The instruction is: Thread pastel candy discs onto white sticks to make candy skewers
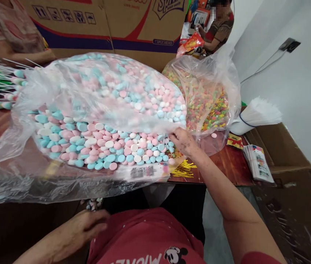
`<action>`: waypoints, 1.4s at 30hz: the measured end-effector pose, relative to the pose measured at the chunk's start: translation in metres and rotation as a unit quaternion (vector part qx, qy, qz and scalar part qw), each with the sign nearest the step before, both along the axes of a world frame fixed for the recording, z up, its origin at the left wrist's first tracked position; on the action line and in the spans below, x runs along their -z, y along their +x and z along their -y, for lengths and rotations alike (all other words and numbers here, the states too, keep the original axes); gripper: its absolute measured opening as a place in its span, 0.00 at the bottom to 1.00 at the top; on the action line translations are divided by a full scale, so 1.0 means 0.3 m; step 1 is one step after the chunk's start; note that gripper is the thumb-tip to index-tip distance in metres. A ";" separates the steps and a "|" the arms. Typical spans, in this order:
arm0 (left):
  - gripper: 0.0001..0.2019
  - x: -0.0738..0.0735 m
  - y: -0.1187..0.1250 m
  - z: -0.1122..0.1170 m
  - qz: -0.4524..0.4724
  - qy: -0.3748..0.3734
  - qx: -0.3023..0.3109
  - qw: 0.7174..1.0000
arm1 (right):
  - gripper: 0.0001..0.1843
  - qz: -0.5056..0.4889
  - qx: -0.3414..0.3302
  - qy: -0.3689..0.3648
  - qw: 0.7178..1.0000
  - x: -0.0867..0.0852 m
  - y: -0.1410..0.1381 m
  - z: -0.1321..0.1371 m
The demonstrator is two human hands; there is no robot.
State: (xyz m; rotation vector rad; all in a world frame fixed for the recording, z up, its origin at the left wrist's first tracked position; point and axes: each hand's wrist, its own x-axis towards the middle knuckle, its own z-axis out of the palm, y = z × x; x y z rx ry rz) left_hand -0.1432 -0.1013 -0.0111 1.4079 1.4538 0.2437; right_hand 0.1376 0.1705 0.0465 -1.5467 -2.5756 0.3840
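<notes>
Wooden table [235, 167] mostly covered by plastic bag [111, 115]. Bag edge pinched in right hand [183, 142], fingers closed; pastel candies [100, 146] heaped left of fingertips. Left hand [79, 229] blurred, half-open, nothing seen gripped.

Glare whitens the plastic bag [127, 116] while the left hand [85, 224] looks blurred.

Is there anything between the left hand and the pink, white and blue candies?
Yes. The bag's loose clear plastic spreads over the table's near edge, between the left hand and the candies.
</notes>
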 end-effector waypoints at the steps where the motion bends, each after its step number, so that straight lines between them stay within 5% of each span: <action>1: 0.13 -0.038 0.045 -0.046 0.027 -0.008 0.020 0.999 | 0.16 0.032 0.001 -0.014 0.999 0.003 -0.010 0.007; 4: 0.13 -0.144 0.147 -0.153 0.108 0.045 0.054 0.992 | 0.18 0.104 0.023 -0.045 0.993 0.004 -0.045 0.026; 7: 0.13 -0.201 0.209 -0.237 0.181 0.142 0.010 0.973 | 0.18 0.140 0.036 -0.064 0.987 -0.002 -0.069 0.031; 10: 0.11 -0.219 0.240 -0.350 0.087 0.328 -0.037 0.940 | 0.17 0.137 0.037 -0.067 0.988 -0.005 -0.067 0.016; 14: 0.17 -0.228 0.246 -0.545 -0.103 0.526 0.008 0.844 | 0.16 0.092 0.021 -0.056 0.994 0.012 -0.039 -0.011; 17: 0.23 -0.236 0.223 -0.690 -0.240 0.552 0.025 0.798 | 0.17 0.063 -0.007 -0.020 0.998 0.031 -0.021 -0.023; 21: 0.26 -0.254 0.150 -0.905 -0.282 0.578 0.031 0.765 | 0.20 0.060 0.010 0.000 0.998 0.048 -0.013 -0.025; 25: 0.24 -0.270 0.088 -1.125 -0.293 0.586 0.046 0.754 | 0.17 0.077 -0.003 -0.003 0.997 0.051 -0.015 -0.026; 29: 0.16 -0.274 0.095 -1.257 -0.272 0.575 0.045 0.771 | 0.10 0.059 0.018 -0.011 0.998 0.065 -0.021 -0.052; 35: 0.17 -0.349 0.077 -1.285 -0.264 0.589 0.000 0.764 | 0.12 0.006 -0.002 -0.021 1.000 0.086 -0.025 -0.099; 42: 0.22 -0.464 -0.299 -1.021 -0.374 0.578 -0.043 0.724 | 0.13 -0.025 -0.008 -0.021 0.999 0.088 -0.007 -0.121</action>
